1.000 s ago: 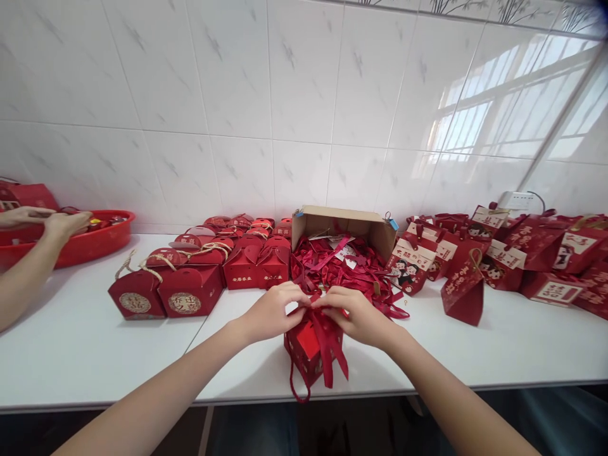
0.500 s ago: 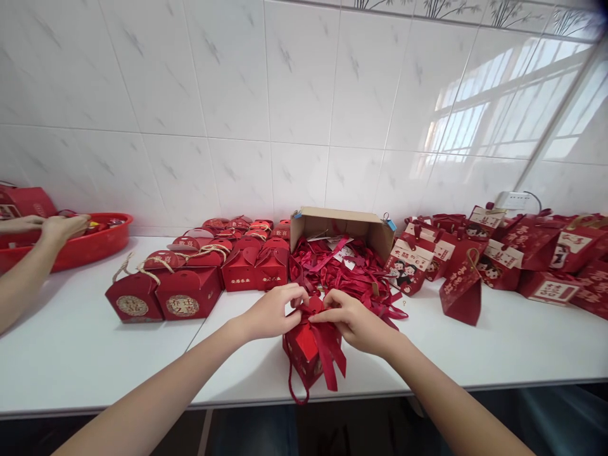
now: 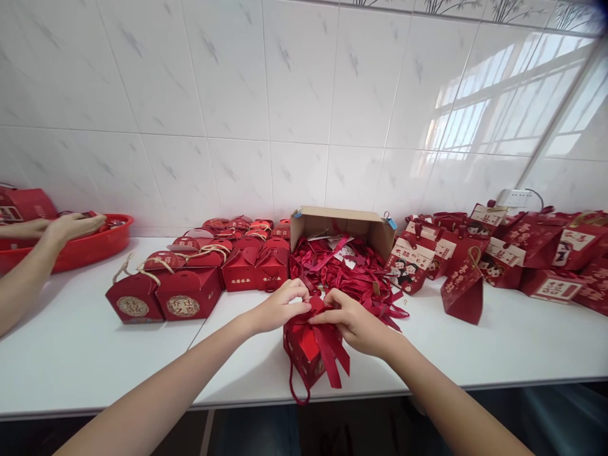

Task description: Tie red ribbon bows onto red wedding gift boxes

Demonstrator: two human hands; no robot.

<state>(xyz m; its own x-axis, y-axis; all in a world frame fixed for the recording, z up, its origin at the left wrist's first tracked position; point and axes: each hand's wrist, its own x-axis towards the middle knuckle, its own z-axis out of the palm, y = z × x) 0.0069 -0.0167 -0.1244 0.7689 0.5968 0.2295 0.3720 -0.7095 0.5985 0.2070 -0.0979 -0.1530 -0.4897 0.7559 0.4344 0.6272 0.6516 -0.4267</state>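
Observation:
In front of me, near the table's front edge, stands a small red gift box [image 3: 300,349] with a dark red cord loop hanging down its left side. A red ribbon [image 3: 332,354] lies over its top, its tails draping down the front. My left hand [image 3: 284,306] is at the top left of the box, thumb and fingers pinched together at the ribbon. On the other side my right hand [image 3: 354,320] pinches the ribbon at the box's top right. The exact spot held between the fingers is partly hidden.
Behind the box a cardboard carton [image 3: 339,218] lies on its side, spilling red ribbons [image 3: 327,266]. Red boxes with rope handles [image 3: 187,294] stand left, more gift boxes [image 3: 411,263] right. At far left another person's hands [image 3: 71,227] are over a red basin [image 3: 111,239].
My left hand has shifted slightly up at the box top, and the ribbon tails have swung a little right. At far left, the other person's hands have moved right over the basin.

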